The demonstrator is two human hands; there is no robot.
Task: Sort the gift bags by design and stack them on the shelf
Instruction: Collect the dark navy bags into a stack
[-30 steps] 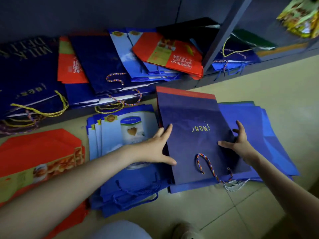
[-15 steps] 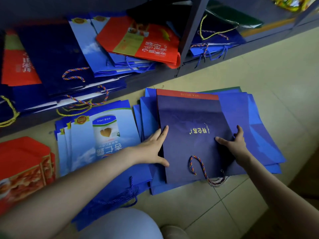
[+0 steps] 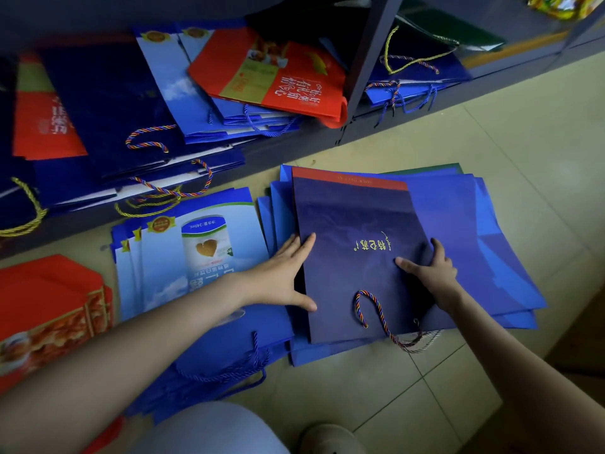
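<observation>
A dark navy gift bag [image 3: 353, 224] with a red top strip, gold lettering and a multicoloured rope handle lies on top of a pile of plain blue bags [image 3: 491, 257] on the floor. My left hand [image 3: 281, 276] rests against its left edge, fingers straight and thumb spread onto the bag. At the right edge, my right hand [image 3: 432, 273] grips the bag, thumb on top and fingers curled round the edge. The shelf [image 3: 363, 93] behind holds flat stacks of navy bags [image 3: 108, 103], light blue bags [image 3: 170, 80] and a red bag [image 3: 271, 77].
Light blue bags printed with a can [image 3: 196, 250] lie fanned on the floor left of the pile. Red bags [image 3: 49, 306] sit at the far left. More blue bags [image 3: 419, 70] fill the right shelf compartment. My knee [image 3: 212, 427] and shoe [image 3: 330, 437] are below, with tiled floor to the right.
The navy bag has come back from the shelf edge and settled square on the blue pile. Both hands stay at its edges. My view has tilted down and to the right.
</observation>
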